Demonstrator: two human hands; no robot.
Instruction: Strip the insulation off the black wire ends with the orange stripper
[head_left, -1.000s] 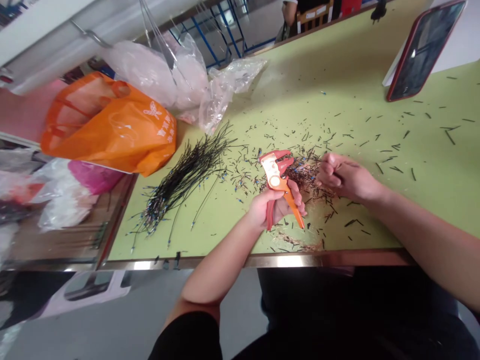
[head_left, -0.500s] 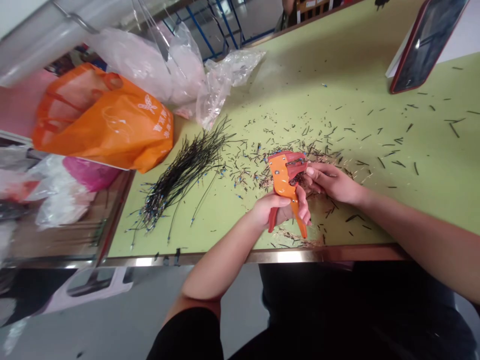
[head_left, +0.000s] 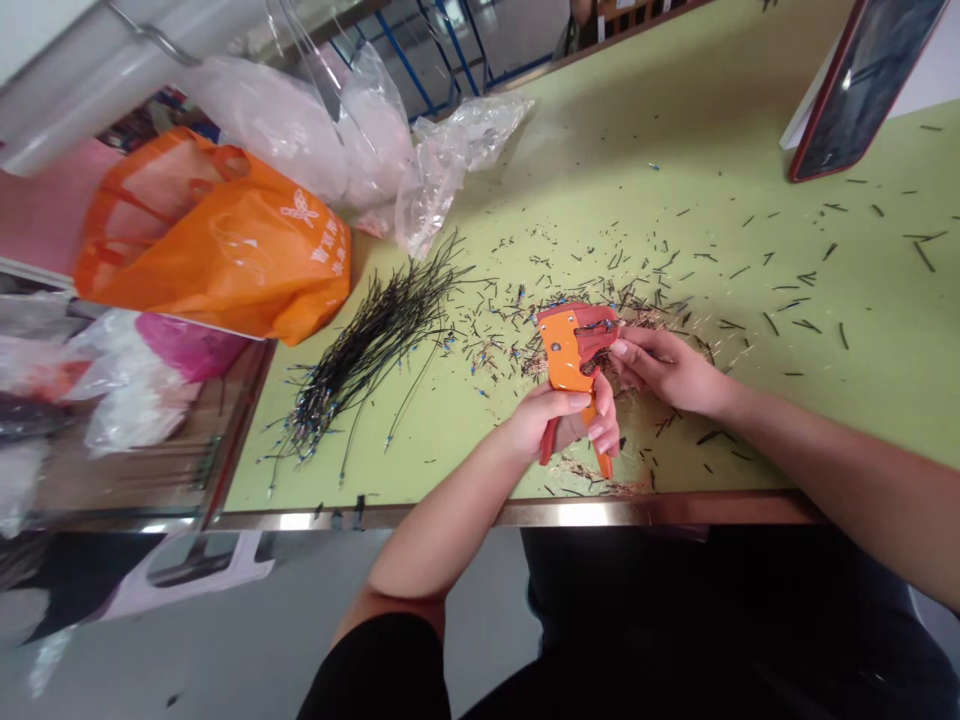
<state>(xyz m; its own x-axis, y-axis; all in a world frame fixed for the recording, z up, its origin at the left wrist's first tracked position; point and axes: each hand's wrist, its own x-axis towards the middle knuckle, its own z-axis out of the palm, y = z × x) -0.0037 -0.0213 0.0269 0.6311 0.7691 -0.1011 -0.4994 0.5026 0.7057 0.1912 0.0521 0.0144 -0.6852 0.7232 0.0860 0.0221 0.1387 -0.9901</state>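
L hand [head_left: 556, 424] clenched around the handles of an orange-and-red plastic wire stripper [head_left: 562, 350], fingers wrapped over the grips, tool head up at approx. 1 o'clock from the fist. R hand [head_left: 667, 372] just beside at 3 o'clock, fingers extended toward the tool, fingertips [head_left: 619, 348] at its red head; a thin dark wire appears there, but any pinch on it is too small to confirm. Stripper sits btwn both hands, above the table, not resting on it. Below and around: short black wire offcuts [head_left: 806, 325], some w/ blue bits, scattered over a pale-green laminate worktable [head_left: 637, 130] w/ metal-trimmed edge [head_left: 585, 514] at 6 o'clock. Bundle of long thin black wires w/ blue ends [head_left: 367, 365] lies at 9 o'clock, well apart from the hands. Further out: orange plastic carrier bag [head_left: 225, 245] at 10 o'clock, clear plastic bags [head_left: 439, 190] at 11 o'clock, phone in red case [head_left: 862, 90] propped at 1 o'clock.
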